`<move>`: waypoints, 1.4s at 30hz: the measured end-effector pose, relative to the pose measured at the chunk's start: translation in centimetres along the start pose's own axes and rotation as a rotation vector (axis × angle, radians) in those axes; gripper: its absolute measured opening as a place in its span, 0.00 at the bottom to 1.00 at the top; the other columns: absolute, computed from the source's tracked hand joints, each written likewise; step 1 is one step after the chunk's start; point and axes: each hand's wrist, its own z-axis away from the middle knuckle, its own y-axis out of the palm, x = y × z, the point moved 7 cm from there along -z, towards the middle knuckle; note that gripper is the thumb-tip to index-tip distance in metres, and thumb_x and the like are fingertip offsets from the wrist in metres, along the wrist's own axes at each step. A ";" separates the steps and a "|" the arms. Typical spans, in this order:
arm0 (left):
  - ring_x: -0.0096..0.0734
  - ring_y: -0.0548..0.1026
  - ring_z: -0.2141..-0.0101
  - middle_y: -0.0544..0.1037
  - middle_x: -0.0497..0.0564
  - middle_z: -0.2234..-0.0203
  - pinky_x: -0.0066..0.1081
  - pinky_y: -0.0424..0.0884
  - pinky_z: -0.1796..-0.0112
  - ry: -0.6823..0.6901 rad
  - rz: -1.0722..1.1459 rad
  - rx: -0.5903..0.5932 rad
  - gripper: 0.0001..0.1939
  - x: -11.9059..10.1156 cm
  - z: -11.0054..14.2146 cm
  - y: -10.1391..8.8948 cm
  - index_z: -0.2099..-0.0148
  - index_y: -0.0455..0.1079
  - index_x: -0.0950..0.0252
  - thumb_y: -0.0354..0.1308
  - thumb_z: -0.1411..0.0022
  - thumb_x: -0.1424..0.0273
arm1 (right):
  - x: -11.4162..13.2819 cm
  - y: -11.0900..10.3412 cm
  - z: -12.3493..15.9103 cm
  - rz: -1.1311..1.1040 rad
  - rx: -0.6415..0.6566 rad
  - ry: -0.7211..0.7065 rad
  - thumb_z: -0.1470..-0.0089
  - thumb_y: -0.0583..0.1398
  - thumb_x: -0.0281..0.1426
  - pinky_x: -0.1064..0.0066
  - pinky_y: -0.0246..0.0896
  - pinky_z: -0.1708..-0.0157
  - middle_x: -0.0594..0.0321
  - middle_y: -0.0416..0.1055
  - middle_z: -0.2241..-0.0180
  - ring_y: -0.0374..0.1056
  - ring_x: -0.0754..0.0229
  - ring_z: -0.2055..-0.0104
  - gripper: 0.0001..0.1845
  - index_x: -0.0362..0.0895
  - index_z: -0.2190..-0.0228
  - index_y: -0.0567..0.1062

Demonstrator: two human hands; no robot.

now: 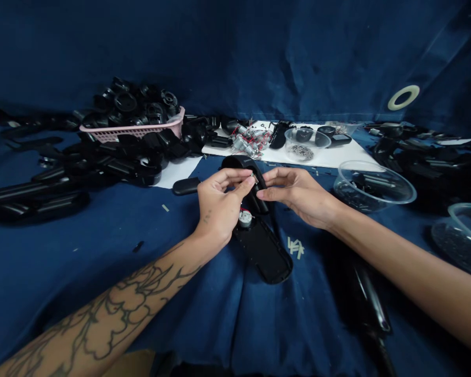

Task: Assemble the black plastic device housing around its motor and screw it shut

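Note:
My left hand (pixel 220 201) pinches a small metal part (pixel 254 179) between thumb and forefinger, right at a curved black plastic housing (pixel 245 178). My right hand (pixel 298 196) comes in from the other side with fingers apart, its fingertips close to that housing and holding nothing I can see. Below both hands lies an open black plastic shell (pixel 264 254). A small silver motor (pixel 245 218) with red wires sits at its upper end, partly hidden by my left hand.
Blue cloth covers the work surface. A pink basket (pixel 131 128) and surrounding heaps hold black plastic parts. Loose motors with red wires (pixel 249 140) lie on a white sheet (pixel 329 156). Several transparent plastic bowls (pixel 372 186) stand to the right. Pale strips (pixel 296 247) lie near the shell.

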 end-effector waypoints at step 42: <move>0.37 0.78 0.65 0.80 0.53 0.67 0.35 0.76 0.62 -0.195 -0.012 0.225 0.17 1.7 -2.1 0.0 0.64 0.77 0.67 0.77 0.54 0.68 | 0.0 0.6 0.1 0.038 0.101 -0.097 0.58 0.77 0.31 0.66 0.69 0.55 0.59 0.79 0.62 0.74 0.57 0.59 0.19 0.42 0.63 0.83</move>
